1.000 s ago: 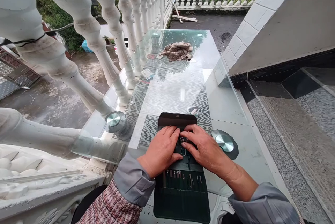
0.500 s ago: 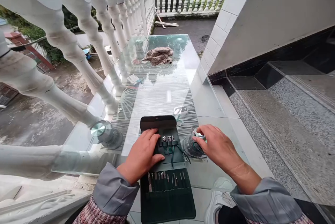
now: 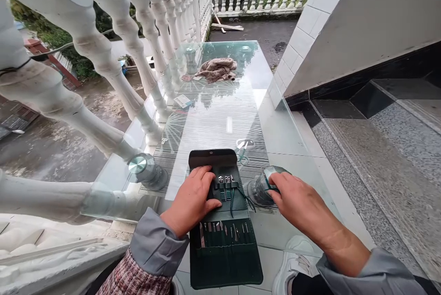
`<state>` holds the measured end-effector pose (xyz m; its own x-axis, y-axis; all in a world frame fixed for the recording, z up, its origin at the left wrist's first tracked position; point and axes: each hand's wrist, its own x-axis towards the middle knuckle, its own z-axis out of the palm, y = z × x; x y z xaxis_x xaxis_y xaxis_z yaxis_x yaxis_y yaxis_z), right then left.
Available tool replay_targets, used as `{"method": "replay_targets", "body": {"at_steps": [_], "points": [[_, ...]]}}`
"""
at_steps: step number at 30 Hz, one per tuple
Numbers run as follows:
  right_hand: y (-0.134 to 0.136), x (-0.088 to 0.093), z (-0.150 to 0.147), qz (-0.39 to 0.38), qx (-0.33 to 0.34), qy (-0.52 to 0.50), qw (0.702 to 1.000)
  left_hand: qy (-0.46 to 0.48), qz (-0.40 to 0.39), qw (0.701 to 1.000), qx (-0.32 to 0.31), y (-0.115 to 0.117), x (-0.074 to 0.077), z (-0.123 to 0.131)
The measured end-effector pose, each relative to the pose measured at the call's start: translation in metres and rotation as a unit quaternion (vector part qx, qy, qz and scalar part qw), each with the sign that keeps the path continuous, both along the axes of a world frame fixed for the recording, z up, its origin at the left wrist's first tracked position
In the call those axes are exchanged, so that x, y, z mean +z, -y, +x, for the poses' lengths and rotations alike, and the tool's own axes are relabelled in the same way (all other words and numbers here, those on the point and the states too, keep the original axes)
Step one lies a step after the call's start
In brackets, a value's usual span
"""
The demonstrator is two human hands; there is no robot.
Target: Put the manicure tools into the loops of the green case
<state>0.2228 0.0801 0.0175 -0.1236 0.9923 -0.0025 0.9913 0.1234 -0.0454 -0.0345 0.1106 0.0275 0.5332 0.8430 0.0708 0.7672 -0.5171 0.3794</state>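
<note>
I am logging: one green case (image 3: 225,272), lying unfolded on the glass table (image 3: 213,120); left hand (image 3: 191,201), fingers together, thumb apart, resting on it; right hand (image 3: 303,203), just shifted off it, pinching a partly hidden dark-handled tool (image 3: 273,189), leaving the clippers (image 3: 223,189) showing.

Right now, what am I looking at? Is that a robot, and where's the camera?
No robot here: these are a person's own bare hands. The camera is worn on the person's head, looking forward and down. The left hand rests on an open dark green case with small metal tools in it. The right hand pinches something small and dark green, mostly hidden by the fingers. Farther along the glass table lies a crumpled brown cloth.
</note>
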Motion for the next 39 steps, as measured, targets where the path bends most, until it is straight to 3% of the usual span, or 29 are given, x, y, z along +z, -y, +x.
{"method": "replay_targets", "body": {"at_steps": [12,18,24,32,39], "points": [[0.001,-0.007,0.015,-0.005,-0.013,-0.047,0.999,0.012,-0.017,1.000,0.000,0.003,0.004,-0.004],[0.004,-0.008,0.022,-0.003,0.009,-0.026,1.000,0.014,-0.008,1.000,-0.001,0.002,0.004,-0.003],[0.007,-0.002,0.025,-0.031,0.041,-0.100,0.994,0.020,0.003,1.000,0.002,0.002,-0.001,-0.005],[0.046,0.002,0.024,-0.011,0.096,-0.175,0.980,0.022,0.018,1.000,-0.002,0.002,-0.005,-0.006],[0.085,-0.015,0.020,0.089,0.202,-0.121,0.968,0.015,0.004,1.000,0.002,0.004,-0.002,-0.007]]}}
